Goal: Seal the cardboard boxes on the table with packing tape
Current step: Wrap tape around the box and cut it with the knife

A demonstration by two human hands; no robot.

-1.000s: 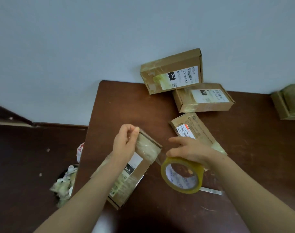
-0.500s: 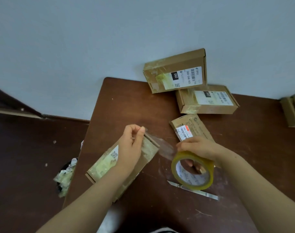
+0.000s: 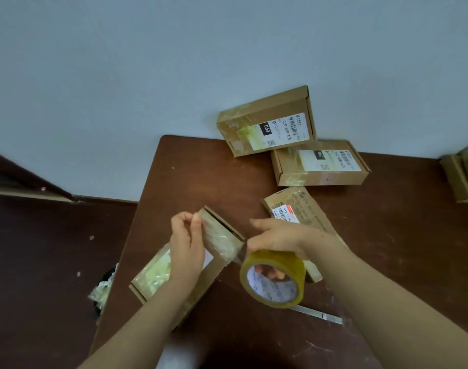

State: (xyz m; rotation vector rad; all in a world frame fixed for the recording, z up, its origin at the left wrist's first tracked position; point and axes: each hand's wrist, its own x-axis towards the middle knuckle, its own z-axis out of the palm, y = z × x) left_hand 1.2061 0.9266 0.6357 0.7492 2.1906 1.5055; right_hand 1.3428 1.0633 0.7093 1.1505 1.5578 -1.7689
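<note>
A flat cardboard box [image 3: 216,265] lies tilted near the left side of the brown table [image 3: 200,169]. My left hand [image 3: 186,243] holds its far end, fingers curled, pinching the tape end against the box's edge. My right hand [image 3: 283,237] grips a yellowish roll of packing tape [image 3: 274,278] from above, fingers inside the core, just right of the box. A short clear strip of tape runs from the roll across the box's end.
Three more cardboard boxes lie behind: one leaning on the wall [image 3: 266,121], one flat [image 3: 319,162], one [image 3: 304,211] partly under my right wrist. A white utility knife [image 3: 318,314] lies below the roll. A further box [image 3: 462,174] sits at the right edge. Crumpled scraps [image 3: 102,291] lie on the floor left.
The roll swung out to the right, stretching tape from the box, then came back close to the box's end. My left hand stayed on the box's far end.
</note>
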